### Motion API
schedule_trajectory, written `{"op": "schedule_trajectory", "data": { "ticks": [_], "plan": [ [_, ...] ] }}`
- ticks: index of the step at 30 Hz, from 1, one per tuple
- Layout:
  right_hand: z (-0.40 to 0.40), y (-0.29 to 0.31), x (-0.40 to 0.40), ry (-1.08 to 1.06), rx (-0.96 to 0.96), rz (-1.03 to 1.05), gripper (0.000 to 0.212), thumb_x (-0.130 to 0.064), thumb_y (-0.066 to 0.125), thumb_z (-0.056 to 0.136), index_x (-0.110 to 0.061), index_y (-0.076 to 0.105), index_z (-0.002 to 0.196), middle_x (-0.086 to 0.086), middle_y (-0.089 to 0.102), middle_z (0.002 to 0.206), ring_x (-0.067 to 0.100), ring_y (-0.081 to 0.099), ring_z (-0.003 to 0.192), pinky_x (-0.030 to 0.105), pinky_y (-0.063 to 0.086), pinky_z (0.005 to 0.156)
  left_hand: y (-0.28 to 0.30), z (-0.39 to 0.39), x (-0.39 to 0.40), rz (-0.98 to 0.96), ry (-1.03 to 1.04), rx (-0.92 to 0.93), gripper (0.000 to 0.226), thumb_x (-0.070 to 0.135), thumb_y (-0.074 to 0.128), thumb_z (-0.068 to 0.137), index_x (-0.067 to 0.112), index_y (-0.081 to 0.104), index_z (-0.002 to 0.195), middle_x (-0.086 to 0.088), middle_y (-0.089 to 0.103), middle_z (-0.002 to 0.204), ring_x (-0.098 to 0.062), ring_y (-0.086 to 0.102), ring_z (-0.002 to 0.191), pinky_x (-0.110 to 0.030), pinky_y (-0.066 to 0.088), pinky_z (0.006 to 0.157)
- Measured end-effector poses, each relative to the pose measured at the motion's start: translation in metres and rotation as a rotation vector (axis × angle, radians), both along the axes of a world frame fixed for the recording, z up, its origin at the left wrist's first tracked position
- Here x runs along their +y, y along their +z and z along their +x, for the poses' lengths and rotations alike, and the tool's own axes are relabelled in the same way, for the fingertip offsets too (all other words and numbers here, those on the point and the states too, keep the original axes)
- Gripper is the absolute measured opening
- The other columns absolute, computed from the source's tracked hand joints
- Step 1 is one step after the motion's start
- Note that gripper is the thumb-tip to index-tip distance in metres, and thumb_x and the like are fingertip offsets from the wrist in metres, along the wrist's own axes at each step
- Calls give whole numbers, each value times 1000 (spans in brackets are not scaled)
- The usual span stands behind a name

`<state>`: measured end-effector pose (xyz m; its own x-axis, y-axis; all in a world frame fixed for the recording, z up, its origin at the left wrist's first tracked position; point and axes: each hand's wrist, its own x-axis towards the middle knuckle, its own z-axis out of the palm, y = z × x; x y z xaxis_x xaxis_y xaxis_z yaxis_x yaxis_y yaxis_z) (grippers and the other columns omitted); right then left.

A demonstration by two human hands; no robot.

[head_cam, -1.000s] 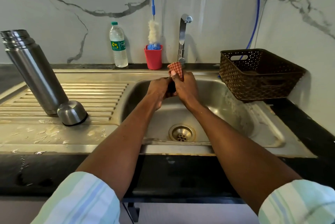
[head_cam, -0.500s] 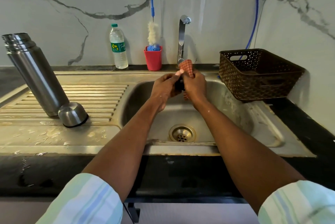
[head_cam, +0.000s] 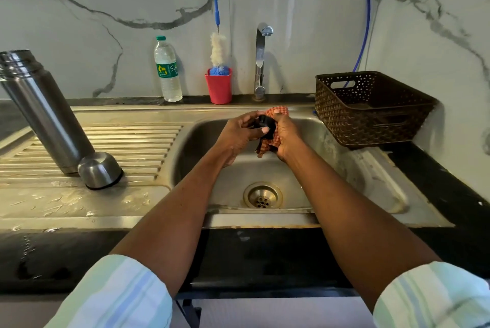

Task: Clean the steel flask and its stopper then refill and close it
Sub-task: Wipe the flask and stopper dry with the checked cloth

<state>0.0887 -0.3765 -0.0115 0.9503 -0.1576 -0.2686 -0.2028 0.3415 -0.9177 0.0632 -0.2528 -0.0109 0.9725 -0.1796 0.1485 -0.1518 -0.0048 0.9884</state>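
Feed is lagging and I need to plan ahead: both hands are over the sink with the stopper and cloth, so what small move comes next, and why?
Probably turn the black stopper a little in the left hand so the checked cloth held by the right hand reaches an unwiped side. The cloth covers only its right and lower part, and the steel flask stands open on the drainboard, waiting.

Rolled sleeves (head_cam: 119,293) striped pale green, white and blue.
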Motion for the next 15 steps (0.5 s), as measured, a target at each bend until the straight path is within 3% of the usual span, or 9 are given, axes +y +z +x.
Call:
{"op": "schedule_trajectory", "data": {
  "ticks": [2,4,6,8,10,12,15],
  "plan": [
    [1,3,0,-79,-122,-177,24,-31,59,91,-13,69,102,9,72,100,22,68,85,33,56,70,2,1,-5,-104,13,73,22,12,69,90,18,68,111,-6,72,112,-19,69,106,-34,56,93],
    [-2,9,2,-132,-315,-456,20,-35,60,94,-19,68,102,0,69,93,16,66,85,31,55,72,6,0,-5,-141,71,171,25,30,64,95,11,65,112,-14,71,111,-26,68,98,-37,59,85],
    [-6,8,5,-102,-499,-722,21,-40,60,94,-22,67,99,-2,67,90,13,63,81,28,49,66,5,1,-1,-75,92,251,39,44,54,99,8,63,111,-16,70,96,-23,66,79,-34,58,69],
    [-6,5,8,-61,-565,-874,27,-43,58,93,-20,67,104,0,65,95,13,60,82,25,42,64,5,2,6,-57,53,282,41,46,49,100,8,64,106,-11,67,84,-19,61,70,-30,52,62],
    [-7,5,9,-31,-516,-819,29,-43,57,95,-19,66,109,-1,65,98,13,60,85,25,42,65,4,3,9,-93,35,258,34,40,54,100,7,64,106,-10,68,86,-18,61,71,-28,51,62],
    [-9,8,8,-20,-331,-569,31,-40,56,95,-17,66,113,0,68,101,15,63,88,28,52,72,2,5,10,-49,48,172,32,31,62,97,4,60,115,-12,70,98,-21,66,81,-29,54,65],
    [-16,13,-3,175,35,-72,26,-29,53,97,-9,68,104,10,71,90,22,66,74,34,55,67,-4,3,9,305,60,-79,36,24,67,94,9,57,125,-8,68,110,-19,67,97,-26,56,77]
  ]
}}
